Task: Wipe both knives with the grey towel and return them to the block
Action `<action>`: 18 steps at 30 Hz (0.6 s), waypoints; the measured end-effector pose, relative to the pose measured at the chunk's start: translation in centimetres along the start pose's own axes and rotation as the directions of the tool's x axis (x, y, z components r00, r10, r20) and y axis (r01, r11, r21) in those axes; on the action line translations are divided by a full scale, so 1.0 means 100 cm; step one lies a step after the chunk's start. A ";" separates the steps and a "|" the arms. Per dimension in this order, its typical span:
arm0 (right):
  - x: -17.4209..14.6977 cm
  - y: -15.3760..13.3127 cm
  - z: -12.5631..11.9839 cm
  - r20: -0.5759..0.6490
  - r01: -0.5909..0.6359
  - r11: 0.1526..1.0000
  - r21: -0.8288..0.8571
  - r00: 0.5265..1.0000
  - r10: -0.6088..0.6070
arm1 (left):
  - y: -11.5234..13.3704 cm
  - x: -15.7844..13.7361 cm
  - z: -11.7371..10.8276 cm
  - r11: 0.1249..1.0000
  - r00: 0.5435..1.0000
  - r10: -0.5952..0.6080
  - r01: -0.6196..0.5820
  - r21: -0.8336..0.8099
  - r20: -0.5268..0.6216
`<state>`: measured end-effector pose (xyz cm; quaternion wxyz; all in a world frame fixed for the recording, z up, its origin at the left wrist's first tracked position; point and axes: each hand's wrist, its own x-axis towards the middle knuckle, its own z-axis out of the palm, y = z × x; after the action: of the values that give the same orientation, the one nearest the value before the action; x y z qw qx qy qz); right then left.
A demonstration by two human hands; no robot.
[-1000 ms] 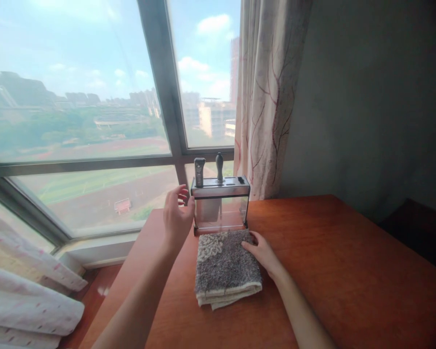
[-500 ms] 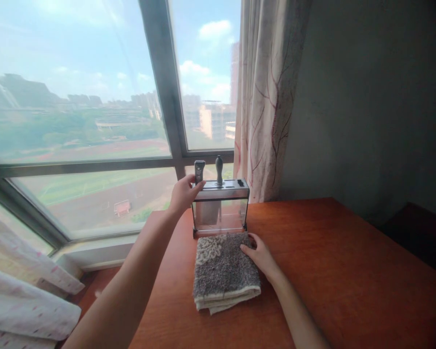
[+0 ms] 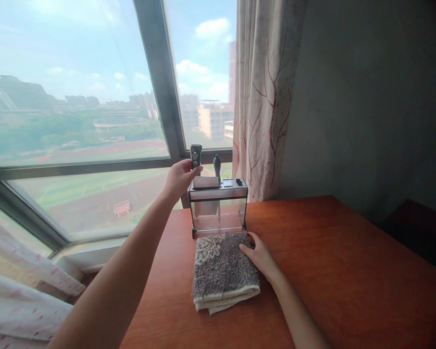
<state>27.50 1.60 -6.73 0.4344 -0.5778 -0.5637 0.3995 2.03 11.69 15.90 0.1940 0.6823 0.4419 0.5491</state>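
Observation:
My left hand (image 3: 181, 180) is closed around the dark handle of a broad-bladed kitchen knife (image 3: 195, 156). Part of its wide blade shows above the top of a clear-sided knife block (image 3: 218, 213), and the rest is still inside the slot. A second knife with a dark rounded handle (image 3: 217, 167) stands in the block, its thin blade visible through the front. In front of the block lies a folded grey and cream towel (image 3: 225, 274). My right hand (image 3: 259, 255) rests at the towel's right far corner, thumb on the cloth and fingers apart from it.
The block and towel stand on a reddish-brown wooden table (image 3: 330, 271). A large window (image 3: 76, 121) is behind and to the left, with a patterned curtain (image 3: 265, 97) beside it. More curtain fabric (image 3: 22, 305) hangs at the lower left.
My left hand has risen with the knife, so that part of the blade now shows above the block. My right hand and the towel have stayed in place.

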 end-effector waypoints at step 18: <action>0.000 0.002 0.000 0.010 0.012 1.000 0.008 1.000 -0.012 | 0.088 0.043 -0.027 0.906 0.918 0.247 -0.333 -0.262 -0.310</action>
<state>27.53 1.61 -6.94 0.4365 -0.5707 -0.5676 0.4019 3.02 9.88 25.85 0.1519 0.6207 0.2651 0.7221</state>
